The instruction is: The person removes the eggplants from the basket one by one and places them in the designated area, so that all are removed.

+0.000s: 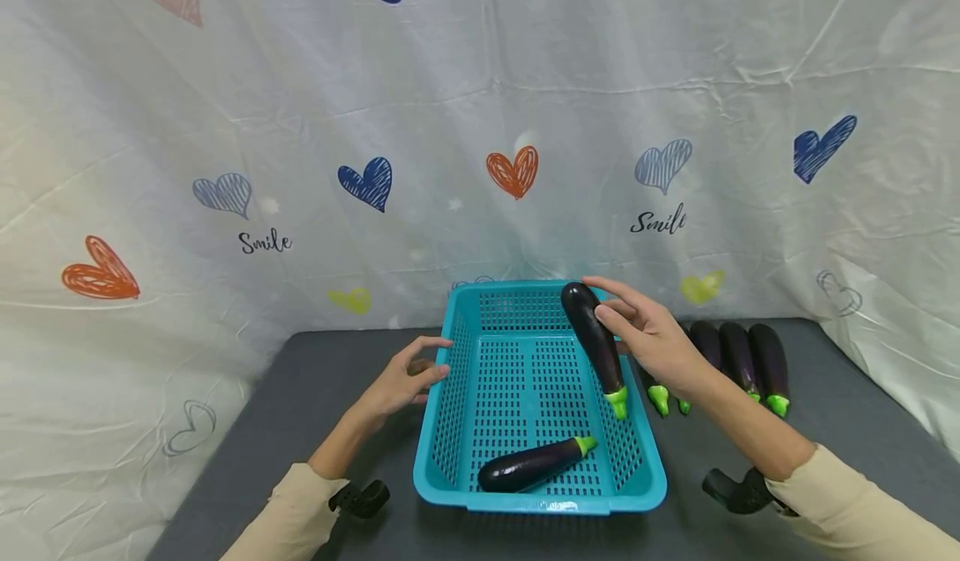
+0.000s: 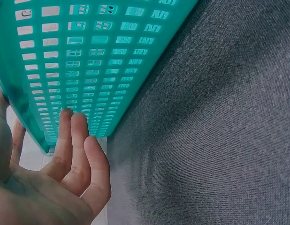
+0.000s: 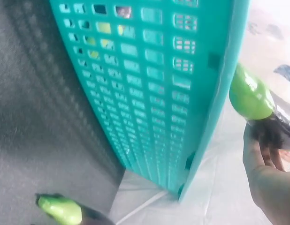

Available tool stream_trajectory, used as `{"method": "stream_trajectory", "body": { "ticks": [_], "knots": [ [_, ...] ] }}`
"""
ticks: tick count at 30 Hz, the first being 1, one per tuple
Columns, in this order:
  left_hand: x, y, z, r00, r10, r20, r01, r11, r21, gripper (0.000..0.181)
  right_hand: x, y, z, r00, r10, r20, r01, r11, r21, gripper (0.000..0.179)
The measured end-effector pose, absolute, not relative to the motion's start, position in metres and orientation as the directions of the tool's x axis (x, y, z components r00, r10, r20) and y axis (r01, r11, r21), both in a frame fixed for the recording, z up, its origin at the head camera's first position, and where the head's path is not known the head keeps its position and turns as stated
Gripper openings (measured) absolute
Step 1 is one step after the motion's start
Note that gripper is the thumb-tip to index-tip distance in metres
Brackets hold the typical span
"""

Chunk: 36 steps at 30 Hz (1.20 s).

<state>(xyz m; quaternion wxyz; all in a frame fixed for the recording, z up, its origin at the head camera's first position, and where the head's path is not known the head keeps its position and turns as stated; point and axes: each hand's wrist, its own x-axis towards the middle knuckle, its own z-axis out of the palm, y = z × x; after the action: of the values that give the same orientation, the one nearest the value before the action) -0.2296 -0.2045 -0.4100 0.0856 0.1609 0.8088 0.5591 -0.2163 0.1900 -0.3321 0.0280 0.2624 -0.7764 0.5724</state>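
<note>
My right hand (image 1: 651,336) pinches an eggplant (image 1: 592,332) near its upper end, over the right side of a turquoise plastic basket (image 1: 540,503). Its green stem end (image 3: 250,93) hangs downward and shows beyond the rim in the right wrist view. A second eggplant (image 1: 528,466) lies slantwise on the basket floor at the near end. At the basket's left rim is my left hand (image 1: 401,378), thumb and forefinger right at the edge. Its other fingers (image 2: 79,154) extend loosely along the outside of the perforated wall in the left wrist view.
Several more eggplants (image 1: 768,365) lie in a row on the dark grey table (image 1: 360,453), right of the basket. One green stem (image 3: 60,209) shows low in the right wrist view. A pale curtain (image 1: 450,86) printed with hearts hangs behind the table.
</note>
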Motion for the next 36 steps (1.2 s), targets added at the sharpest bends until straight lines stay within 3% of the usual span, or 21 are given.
{"method": "stream_trajectory", "body": {
  "ticks": [14,21,25,36],
  "knots": [
    [-0.23,-0.203,-0.411,-0.941,0.338,0.019,0.138,0.33,0.934,0.051,-0.216,0.218,-0.331,-0.855,-0.392,0.34,-0.395,0.065,-0.917,0.048],
    [-0.23,-0.203,-0.411,-0.941,0.337,0.035,0.155,0.336,0.929,0.05,-0.212,0.231,-0.33,-0.891,-0.327,0.315,-0.383,0.169,-0.908,0.052],
    [-0.229,-0.203,-0.411,-0.941,0.337,0.036,0.155,0.334,0.93,0.049,-0.211,0.238,-0.328,-0.898,-0.313,0.308,-0.369,0.157,-0.916,0.056],
    [-0.227,-0.202,-0.409,-0.934,0.355,0.039,0.163,0.325,0.932,0.051,-0.204,0.262,-0.323,-0.913,-0.276,0.3,-0.377,0.292,-0.879,0.078]
  ]
}}
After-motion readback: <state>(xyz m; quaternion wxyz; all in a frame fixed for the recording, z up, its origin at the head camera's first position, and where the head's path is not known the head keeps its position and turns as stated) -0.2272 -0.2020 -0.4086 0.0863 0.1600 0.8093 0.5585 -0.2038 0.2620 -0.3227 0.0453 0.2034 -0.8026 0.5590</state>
